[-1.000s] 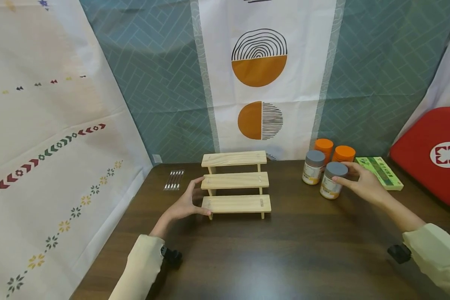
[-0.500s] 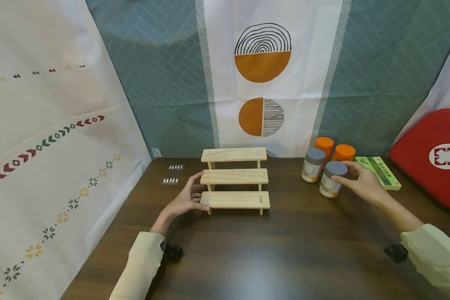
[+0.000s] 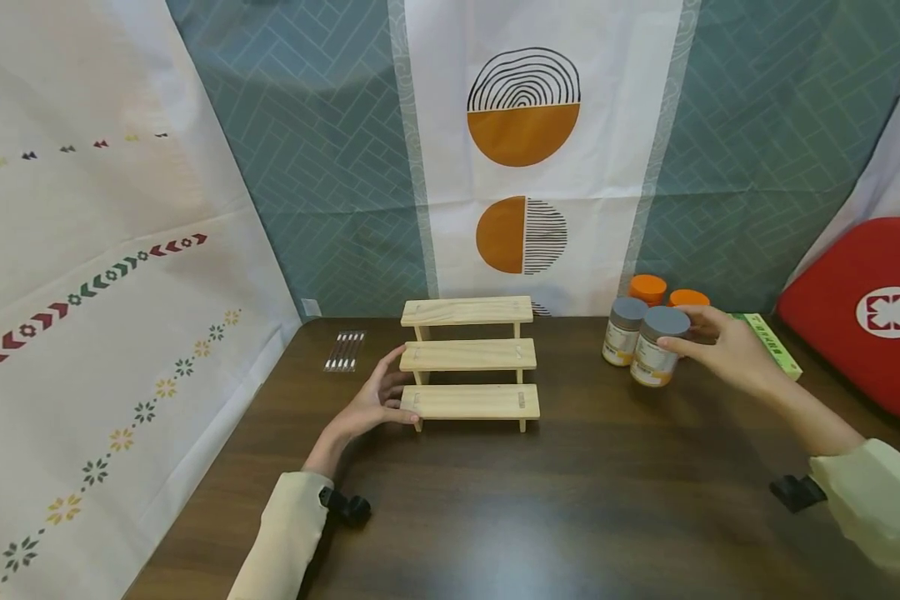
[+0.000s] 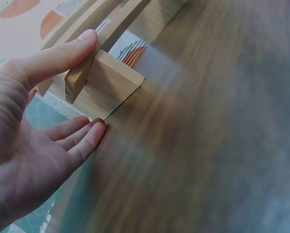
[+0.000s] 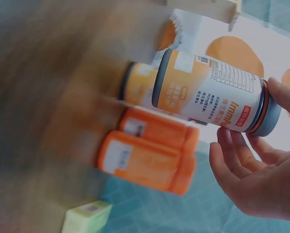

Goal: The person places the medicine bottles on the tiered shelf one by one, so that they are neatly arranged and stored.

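My right hand (image 3: 738, 350) pinches a grey-lidded supplement bottle (image 3: 654, 358) by its lid, thumb on one side and fingers on the other. In the right wrist view this bottle (image 5: 203, 94) hangs off the table, its white and yellow label showing. A second grey-lidded bottle (image 3: 620, 337) stands just left of it. Two orange bottles (image 5: 145, 158) stand behind, partly hidden in the head view. At the left end of a three-tier wooden stand (image 3: 468, 356), my left hand (image 3: 367, 408) rests its thumb on the lowest tier. Its other fingers lie nearly straight along the stand's side (image 4: 106, 87).
A pack of cotton swabs (image 3: 344, 351) lies left of the stand on the dark wooden table (image 3: 540, 508). Right of the bottles are a green box (image 3: 772, 346), partly behind my hand, and a red case (image 3: 855, 292) with a white cross emblem. Patterned cloths (image 3: 330, 167) hang behind.
My right hand has raised the grey-lidded bottle and brought it slightly left, closer to the other grey-lidded one. The left hand stays at the stand; the head view has shifted slightly.
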A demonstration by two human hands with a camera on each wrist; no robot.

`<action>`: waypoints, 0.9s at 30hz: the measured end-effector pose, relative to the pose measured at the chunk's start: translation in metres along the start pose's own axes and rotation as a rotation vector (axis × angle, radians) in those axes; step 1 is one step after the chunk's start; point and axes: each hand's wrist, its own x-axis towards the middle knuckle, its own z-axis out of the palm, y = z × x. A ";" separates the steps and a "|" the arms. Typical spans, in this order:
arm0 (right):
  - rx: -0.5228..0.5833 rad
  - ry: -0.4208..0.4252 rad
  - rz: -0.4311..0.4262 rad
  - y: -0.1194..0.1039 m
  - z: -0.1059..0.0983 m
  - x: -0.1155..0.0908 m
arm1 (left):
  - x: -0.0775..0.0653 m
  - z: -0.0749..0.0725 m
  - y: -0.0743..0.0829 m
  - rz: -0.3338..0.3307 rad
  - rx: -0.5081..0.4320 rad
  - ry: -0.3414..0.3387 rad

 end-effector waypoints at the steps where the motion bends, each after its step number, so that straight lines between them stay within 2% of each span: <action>1: 0.007 -0.004 -0.001 -0.005 -0.001 0.001 | 0.000 0.000 0.000 0.003 -0.012 0.001; 7: 0.057 -0.025 0.002 -0.035 -0.002 0.012 | 0.001 0.000 -0.004 0.014 -0.076 -0.017; 10: 0.119 -0.022 -0.009 -0.050 0.000 0.019 | 0.004 0.001 -0.006 0.011 -0.110 -0.037; 15: 0.188 -0.042 -0.028 -0.076 0.005 0.032 | 0.001 0.001 -0.008 -0.027 -0.162 -0.045; 22: 0.239 -0.055 -0.042 -0.114 0.019 0.056 | -0.006 0.000 -0.012 -0.051 -0.166 -0.047; 27: 0.319 -0.051 -0.096 -0.139 0.035 0.078 | -0.005 0.002 -0.012 -0.047 -0.177 -0.040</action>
